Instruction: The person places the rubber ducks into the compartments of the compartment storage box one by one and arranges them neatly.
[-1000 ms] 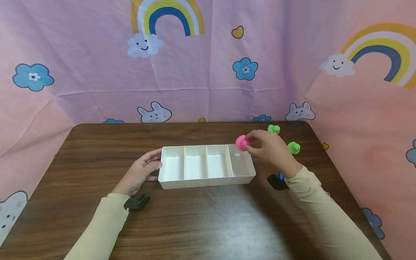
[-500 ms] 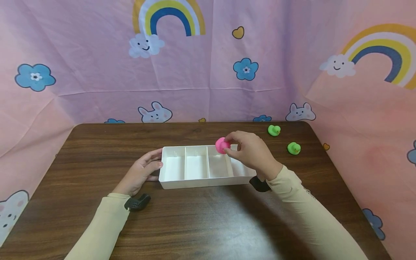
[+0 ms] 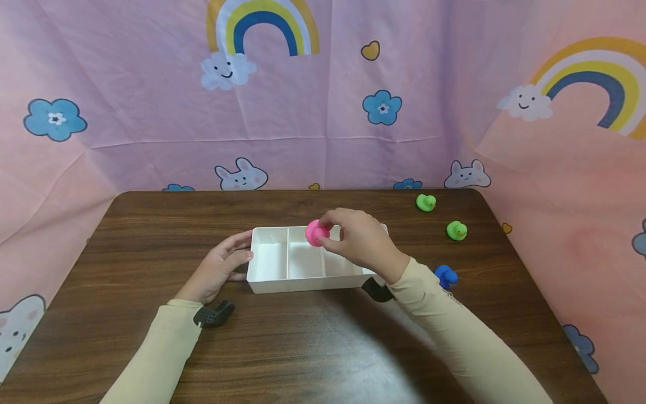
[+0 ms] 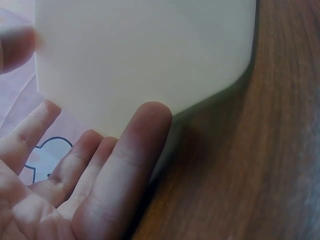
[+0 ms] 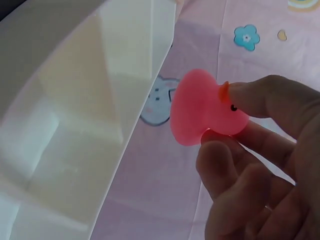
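A white divided box (image 3: 287, 285) with several compartments lies lengthwise on the table. My left hand (image 3: 217, 266) rests against its left end; in the left wrist view fairly straight fingertips (image 4: 147, 120) touch the end wall (image 4: 145, 55). My right hand (image 3: 360, 238) pinches a pink rubber duck (image 3: 316, 232) between thumb and fingers above the box, overlapping the second compartment from the left near its far rim. In the right wrist view, the pink duck (image 5: 195, 110) is tilted sideways, its orange beak by a fingertip. My right hand and wrist partly cover the box's right end.
Two green rubber ducks (image 3: 426, 202) (image 3: 456, 230) sit on the table's far right. A blue duck (image 3: 446, 276) is partly behind the right sleeve (image 3: 444, 314). A patterned curtain (image 3: 282, 112) stands at the back edge of the brown table (image 3: 282, 342).
My right hand has carried the pink duck leftward, from over the box's right compartment to over the second from the left. The blue duck has come into view. My left hand stays at the box.
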{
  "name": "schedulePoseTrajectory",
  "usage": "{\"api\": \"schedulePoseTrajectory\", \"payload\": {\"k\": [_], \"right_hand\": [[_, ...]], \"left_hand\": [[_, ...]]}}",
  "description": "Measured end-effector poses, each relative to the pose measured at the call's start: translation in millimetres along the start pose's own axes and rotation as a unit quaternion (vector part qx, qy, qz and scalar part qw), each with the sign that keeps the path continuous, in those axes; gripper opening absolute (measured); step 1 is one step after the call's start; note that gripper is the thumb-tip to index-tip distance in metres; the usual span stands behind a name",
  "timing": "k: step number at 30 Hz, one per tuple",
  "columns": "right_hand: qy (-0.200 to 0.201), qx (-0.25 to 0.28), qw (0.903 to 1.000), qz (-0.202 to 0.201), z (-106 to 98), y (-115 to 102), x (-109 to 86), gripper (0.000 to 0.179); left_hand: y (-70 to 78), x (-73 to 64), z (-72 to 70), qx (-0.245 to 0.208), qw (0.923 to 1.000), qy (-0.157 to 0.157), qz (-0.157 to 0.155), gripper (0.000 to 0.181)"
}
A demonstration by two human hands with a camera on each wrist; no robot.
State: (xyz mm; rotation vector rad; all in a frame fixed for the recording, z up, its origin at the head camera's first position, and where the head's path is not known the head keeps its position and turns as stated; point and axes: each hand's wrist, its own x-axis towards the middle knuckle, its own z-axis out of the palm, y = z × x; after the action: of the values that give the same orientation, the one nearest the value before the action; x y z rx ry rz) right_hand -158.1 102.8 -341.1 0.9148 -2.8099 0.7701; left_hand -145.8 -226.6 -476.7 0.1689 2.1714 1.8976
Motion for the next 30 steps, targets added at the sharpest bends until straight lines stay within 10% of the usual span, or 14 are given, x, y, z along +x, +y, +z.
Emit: {"api": "schedulePoseTrajectory", "payload": {"k": [30], "right_hand": [[-0.064, -0.067, 0.9946, -0.046, 84, -37, 42.7, 0.021]], "left_hand": [[5.0, -1.4, 0.0, -0.006, 0.9999, -0.007, -0.014, 0.061]]}}
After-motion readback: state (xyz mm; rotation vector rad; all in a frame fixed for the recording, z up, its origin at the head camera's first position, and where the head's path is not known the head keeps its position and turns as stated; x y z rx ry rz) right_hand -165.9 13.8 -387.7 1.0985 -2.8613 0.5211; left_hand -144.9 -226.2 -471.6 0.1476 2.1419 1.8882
